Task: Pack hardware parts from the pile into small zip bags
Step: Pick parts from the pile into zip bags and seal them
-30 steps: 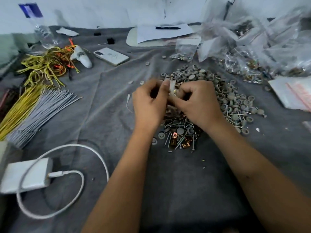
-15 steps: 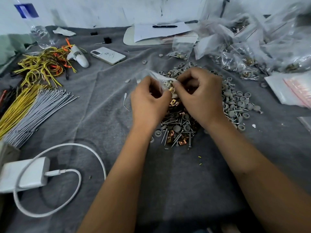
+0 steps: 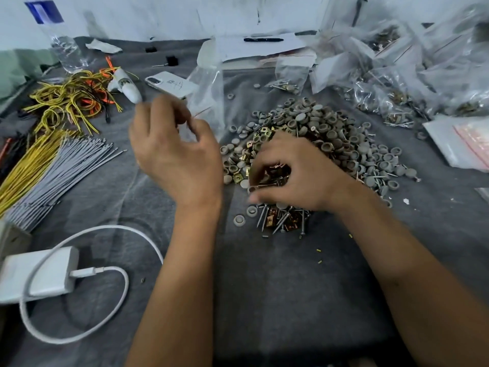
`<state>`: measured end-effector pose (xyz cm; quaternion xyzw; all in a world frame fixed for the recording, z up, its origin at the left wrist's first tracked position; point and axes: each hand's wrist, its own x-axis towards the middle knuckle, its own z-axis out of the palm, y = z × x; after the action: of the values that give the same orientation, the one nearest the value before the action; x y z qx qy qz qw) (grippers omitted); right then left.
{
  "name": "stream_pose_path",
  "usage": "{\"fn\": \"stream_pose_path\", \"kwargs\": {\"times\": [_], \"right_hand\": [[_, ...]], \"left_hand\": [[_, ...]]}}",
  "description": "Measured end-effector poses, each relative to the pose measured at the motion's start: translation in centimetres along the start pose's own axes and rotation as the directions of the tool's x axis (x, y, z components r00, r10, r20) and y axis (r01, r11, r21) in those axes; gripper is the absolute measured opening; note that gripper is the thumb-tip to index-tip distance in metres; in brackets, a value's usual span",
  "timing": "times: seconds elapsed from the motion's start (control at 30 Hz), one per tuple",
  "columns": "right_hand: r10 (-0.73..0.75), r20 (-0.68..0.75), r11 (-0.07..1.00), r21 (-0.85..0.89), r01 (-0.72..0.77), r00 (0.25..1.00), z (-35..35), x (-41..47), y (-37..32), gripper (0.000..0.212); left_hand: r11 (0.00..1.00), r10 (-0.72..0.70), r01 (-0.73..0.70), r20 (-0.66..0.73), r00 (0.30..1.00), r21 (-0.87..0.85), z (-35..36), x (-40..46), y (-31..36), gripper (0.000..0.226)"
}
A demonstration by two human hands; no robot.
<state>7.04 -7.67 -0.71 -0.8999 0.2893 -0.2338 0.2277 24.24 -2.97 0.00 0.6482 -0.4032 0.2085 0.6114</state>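
Bag pinched upright by left hand, upper left of pile; right hand nearer, fingers curled, gathering parts.

A white charger with looped cable, a phone, yellow wires, a pen and a water bottle lie on the worktop.

Grey caps, gold clips, yellow wires, white charger, dark-grey cloth.

Probably a small assembly workshop: hardware pile, wire bundles, filled zip bags.
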Motion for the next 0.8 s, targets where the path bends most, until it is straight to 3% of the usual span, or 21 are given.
{"fn": "stream_pose_path", "kwargs": {"times": [0.1, 0.2, 0.27, 0.33, 0.43, 0.5, 0.57, 0.8], "right_hand": [[-0.067, 0.238, 0.99, -0.105, 0.094, 0.969, 0.6, 0.1, -0.7, 0.029], [-0.05, 0.288, 0.976, -0.188, 0.108, 0.956, 0.8, 0.2, -1.0, 0.022], [-0.029, 0.273, 0.976, -0.2, 0.086, 0.962, 0.6, 0.4, -0.8, 0.018], [-0.013, 0.202, 0.976, -0.209, 0.056, 0.979, 0.5, 0.4, -0.3, 0.014], [-0.002, -0.075, 0.991, -0.135, -0.008, 0.997, 0.1, 0.3, 0.5, 0.014], [0.012, -0.313, 0.999, -0.038, -0.024, 0.95, -0.1, 0.2, 0.8, 0.015], [0.038, -0.453, 0.998, 0.069, -0.007, 0.891, -0.2, 0.1, 0.9, 0.015], [-0.024, -0.389, 0.961, 0.244, 0.128, 0.921, 0.5, 0.0, 0.1, 0.009]], "left_hand": [[0.998, -0.038, 0.028, 0.182, 0.983, 0.059, 0.3, -0.3, -0.4, 0.008], [0.993, -0.093, 0.052, 0.411, 0.907, 0.11, 0.9, -0.8, -0.6, 0.007], [0.99, -0.122, 0.073, 0.47, 0.874, 0.122, 1.1, -1.0, -0.6, 0.005], [0.99, -0.129, 0.087, 0.473, 0.871, 0.109, 1.1, -1.1, -0.6, 0.004], [0.991, -0.132, 0.111, 0.462, 0.877, 0.072, 1.2, -1.1, -0.5, 0.004], [0.99, -0.138, 0.137, 0.46, 0.877, 0.036, 1.3, -1.1, -0.4, 0.008], [0.985, -0.147, 0.172, 0.49, 0.859, -0.005, 1.4, -1.2, -0.4, 0.012], [0.864, -0.294, 0.478, 0.612, 0.734, -0.158, 1.5, -0.8, 0.0, 0.021]]}}
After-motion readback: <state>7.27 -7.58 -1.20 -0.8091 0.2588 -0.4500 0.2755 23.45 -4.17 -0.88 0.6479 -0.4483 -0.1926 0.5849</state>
